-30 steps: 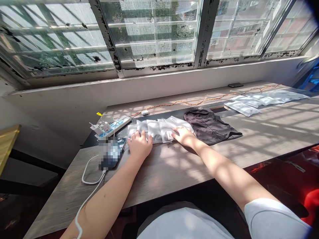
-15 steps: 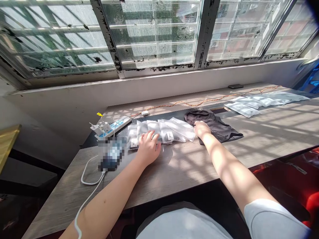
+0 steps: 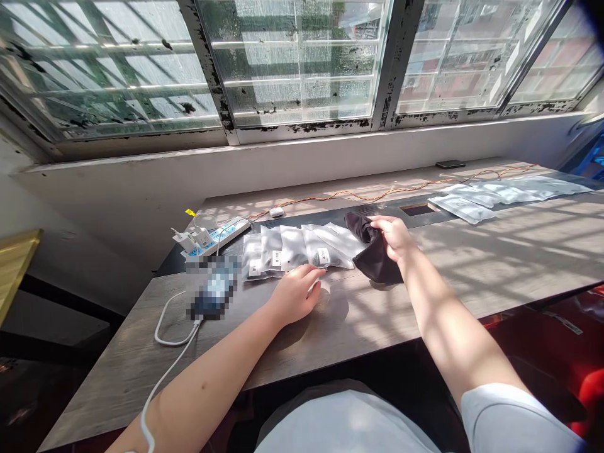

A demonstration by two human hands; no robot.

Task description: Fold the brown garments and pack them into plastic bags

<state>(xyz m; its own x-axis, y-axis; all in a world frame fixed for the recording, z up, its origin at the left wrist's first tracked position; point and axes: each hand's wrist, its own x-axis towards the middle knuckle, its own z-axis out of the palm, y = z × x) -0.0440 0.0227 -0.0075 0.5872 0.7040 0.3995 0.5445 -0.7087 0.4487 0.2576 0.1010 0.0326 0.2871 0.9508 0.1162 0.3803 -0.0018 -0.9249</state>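
Observation:
A dark cloth garment [image 3: 377, 261], bunched and partly folded over, is gripped at its right side by my right hand [image 3: 395, 238]. The garment lies against the right end of a row of several clear plastic packets [image 3: 293, 245] with white labels. My left hand [image 3: 298, 294] hovers just in front of those packets, fingers loosely bent and apart, holding nothing.
A phone [image 3: 216, 290], blurred, with a white cable lies at the left, near a white power strip [image 3: 221, 238]. More plastic packets [image 3: 500, 192] lie at the far right. Twisted wires [image 3: 340, 194] and a dark flat object [image 3: 450, 165] are at the back.
My right hand has lifted and gathered the garment, which lay spread to the right and is now bunched. My left hand has moved right, off the packets towards the garment.

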